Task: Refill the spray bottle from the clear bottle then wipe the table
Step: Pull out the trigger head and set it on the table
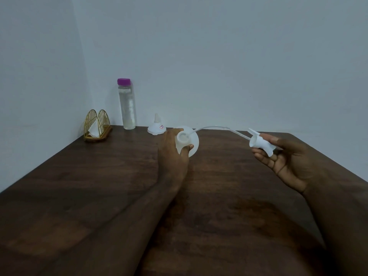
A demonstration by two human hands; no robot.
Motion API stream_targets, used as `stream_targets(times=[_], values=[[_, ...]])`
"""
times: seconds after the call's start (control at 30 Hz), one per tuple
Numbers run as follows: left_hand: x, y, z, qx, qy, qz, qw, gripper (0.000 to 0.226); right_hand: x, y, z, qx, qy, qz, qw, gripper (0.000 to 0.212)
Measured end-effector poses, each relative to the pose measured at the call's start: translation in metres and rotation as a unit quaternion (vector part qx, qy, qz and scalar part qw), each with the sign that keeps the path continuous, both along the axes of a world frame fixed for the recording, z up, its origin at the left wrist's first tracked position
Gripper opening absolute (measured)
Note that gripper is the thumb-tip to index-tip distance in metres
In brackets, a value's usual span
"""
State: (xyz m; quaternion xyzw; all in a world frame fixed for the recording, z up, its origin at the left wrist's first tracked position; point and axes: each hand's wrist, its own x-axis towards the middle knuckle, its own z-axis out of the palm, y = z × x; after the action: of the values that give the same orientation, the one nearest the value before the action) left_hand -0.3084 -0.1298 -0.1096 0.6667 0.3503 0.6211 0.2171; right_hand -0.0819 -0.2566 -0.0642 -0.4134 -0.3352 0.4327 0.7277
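Bare brown table [99, 196] spreads wide before me. My right hand [288, 162] pinches the spray head [260, 144] loosely, its tube [215, 127] trailing into the spray bottle [185, 141] my left hand [173, 150] grips. The funnel [156, 127], clear bottle [127, 104] and napkin holder [97, 126] line the far edge.

A gold wire napkin holder [97, 126] stands at the far left corner of the dark wooden surface, with a white paper napkin [93, 130] tucked between its two arched sides. To its right, near the pale wall [219, 56], sits a small white funnel [156, 126], spout upward.
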Motion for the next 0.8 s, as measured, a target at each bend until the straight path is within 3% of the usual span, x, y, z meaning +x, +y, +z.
stream_targets(times=[0.37, 0.57, 0.8], values=[[0.0013, 0.0016, -0.0007, 0.010, 0.012, 0.007, 1.000, 0.052, 0.0029, 0.0043, -0.0060, -0.026, -0.017, 0.020, 0.999, 0.027], [0.0000, 0.0016, -0.0016, 0.020, 0.017, 0.008, 1.000, 0.044, 0.0045, 0.0028, -0.0059, -0.001, 0.019, 0.018, 1.000, 0.025], [-0.0008, 0.0008, -0.0009, 0.042, 0.019, 0.016, 0.999, 0.044, 0.0047, 0.0036, -0.0045, -0.005, -0.007, 0.002, 1.000, 0.026]])
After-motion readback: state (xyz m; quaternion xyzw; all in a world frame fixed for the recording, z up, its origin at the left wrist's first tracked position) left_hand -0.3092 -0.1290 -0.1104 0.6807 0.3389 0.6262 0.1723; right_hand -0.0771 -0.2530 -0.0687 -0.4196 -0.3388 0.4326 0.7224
